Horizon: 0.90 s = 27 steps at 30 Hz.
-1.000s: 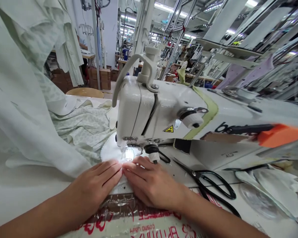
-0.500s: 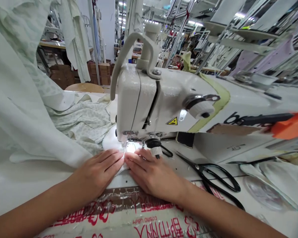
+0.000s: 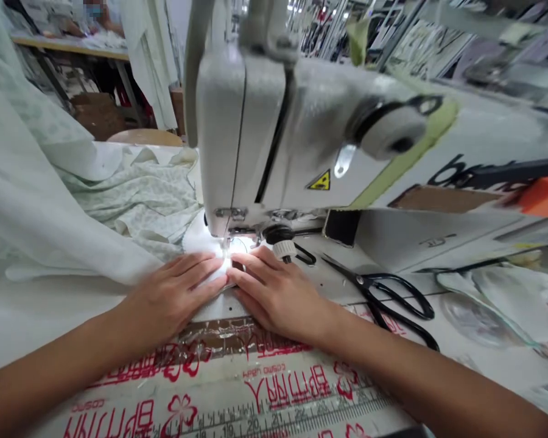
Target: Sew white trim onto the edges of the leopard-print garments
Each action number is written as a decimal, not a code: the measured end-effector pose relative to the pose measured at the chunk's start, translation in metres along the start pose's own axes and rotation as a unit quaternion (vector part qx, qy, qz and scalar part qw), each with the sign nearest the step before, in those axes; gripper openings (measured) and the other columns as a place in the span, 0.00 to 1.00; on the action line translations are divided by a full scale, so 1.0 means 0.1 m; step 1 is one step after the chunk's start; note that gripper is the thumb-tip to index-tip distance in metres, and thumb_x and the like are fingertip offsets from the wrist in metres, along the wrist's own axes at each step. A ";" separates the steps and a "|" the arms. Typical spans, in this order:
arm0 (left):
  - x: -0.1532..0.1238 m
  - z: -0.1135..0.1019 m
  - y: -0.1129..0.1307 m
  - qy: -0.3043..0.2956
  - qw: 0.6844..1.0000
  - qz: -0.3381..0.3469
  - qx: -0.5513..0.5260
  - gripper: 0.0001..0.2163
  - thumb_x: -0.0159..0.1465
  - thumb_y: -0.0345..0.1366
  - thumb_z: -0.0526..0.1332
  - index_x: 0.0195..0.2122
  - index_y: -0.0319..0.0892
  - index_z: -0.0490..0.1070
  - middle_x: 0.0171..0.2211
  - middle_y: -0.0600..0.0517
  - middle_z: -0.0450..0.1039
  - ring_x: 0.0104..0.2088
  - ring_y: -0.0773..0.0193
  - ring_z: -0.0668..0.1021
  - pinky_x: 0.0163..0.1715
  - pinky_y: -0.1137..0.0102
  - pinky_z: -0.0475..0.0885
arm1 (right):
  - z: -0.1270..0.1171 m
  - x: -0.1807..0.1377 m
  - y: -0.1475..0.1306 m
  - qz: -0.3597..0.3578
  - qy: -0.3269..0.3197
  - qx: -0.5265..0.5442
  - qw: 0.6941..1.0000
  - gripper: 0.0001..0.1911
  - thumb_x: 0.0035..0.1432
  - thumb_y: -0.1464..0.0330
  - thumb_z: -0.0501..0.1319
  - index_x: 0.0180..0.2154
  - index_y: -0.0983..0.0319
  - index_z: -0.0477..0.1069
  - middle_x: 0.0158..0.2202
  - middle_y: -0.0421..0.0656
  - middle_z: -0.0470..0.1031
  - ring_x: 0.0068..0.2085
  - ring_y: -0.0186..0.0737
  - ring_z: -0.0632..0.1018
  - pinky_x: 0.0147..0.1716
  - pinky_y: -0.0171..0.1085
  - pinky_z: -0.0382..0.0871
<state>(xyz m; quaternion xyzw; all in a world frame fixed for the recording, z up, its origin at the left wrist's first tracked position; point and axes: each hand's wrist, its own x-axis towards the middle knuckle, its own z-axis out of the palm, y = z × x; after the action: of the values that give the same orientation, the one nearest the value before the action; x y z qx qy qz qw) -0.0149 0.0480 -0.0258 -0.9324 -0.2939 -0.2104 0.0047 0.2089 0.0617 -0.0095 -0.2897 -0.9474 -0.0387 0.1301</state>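
Observation:
A small piece of white fabric (image 3: pixel 195 236) lies under the lit needle area of a sewing machine (image 3: pixel 223 140). My left hand (image 3: pixel 176 292) rests on the fabric just left of the needle, fingers stretched out flat. Close to the right of it, my right hand (image 3: pixel 278 292) lies with fingers extended and their tips on the fabric beside the presser foot. The fingertips of both hands nearly meet. Glare hides the stitching point, and the fabric's edge under my fingers is partly covered.
Black-handled scissors (image 3: pixel 360 280) lie right of my right hand. Pale green patterned fabric (image 3: pixel 159 191) is bunched behind on the left, beside a long white drape (image 3: pixel 73 213). A printed ruler (image 3: pixel 256 420) runs along the front edge. Another person (image 3: pixel 103 18) sits at a far table.
The view has shifted closer and tilted down, so the machine looks larger and the ruler shows. Both hands keep about the same place by the needle.

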 end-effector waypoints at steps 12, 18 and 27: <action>0.08 0.00 -0.17 0.041 0.998 0.032 0.017 0.13 0.68 0.27 0.50 0.51 0.31 0.65 0.47 0.41 0.68 0.53 0.56 0.67 0.52 0.60 0.69 | 0.04 0.04 0.05 0.015 0.041 -0.106 0.993 0.16 0.61 0.72 0.51 0.50 0.62 0.67 0.41 0.48 0.75 0.37 0.42 0.73 0.39 0.41 0.65; 0.11 -0.02 -0.21 0.016 0.999 0.041 0.025 0.13 0.69 0.28 0.49 0.51 0.32 0.65 0.49 0.43 0.67 0.55 0.57 0.66 0.54 0.61 0.68 | 0.06 0.01 0.06 0.011 0.054 -0.117 0.992 0.17 0.61 0.71 0.52 0.51 0.62 0.67 0.41 0.49 0.74 0.39 0.43 0.72 0.39 0.41 0.63; 0.17 -0.07 -0.45 -0.016 0.998 0.056 0.035 0.14 0.71 0.31 0.44 0.52 0.37 0.65 0.46 0.47 0.70 0.47 0.62 0.69 0.49 0.65 0.68 | 0.06 0.03 0.04 0.007 0.075 -0.105 0.992 0.13 0.62 0.70 0.50 0.45 0.61 0.70 0.39 0.48 0.74 0.37 0.41 0.71 0.33 0.38 0.60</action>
<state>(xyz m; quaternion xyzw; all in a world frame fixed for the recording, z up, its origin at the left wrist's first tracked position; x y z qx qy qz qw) -0.0298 0.0933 -0.0179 -0.9499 -0.2483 -0.1844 0.0442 0.2077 0.0672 -0.0144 -0.3051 -0.9236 -0.1588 0.1694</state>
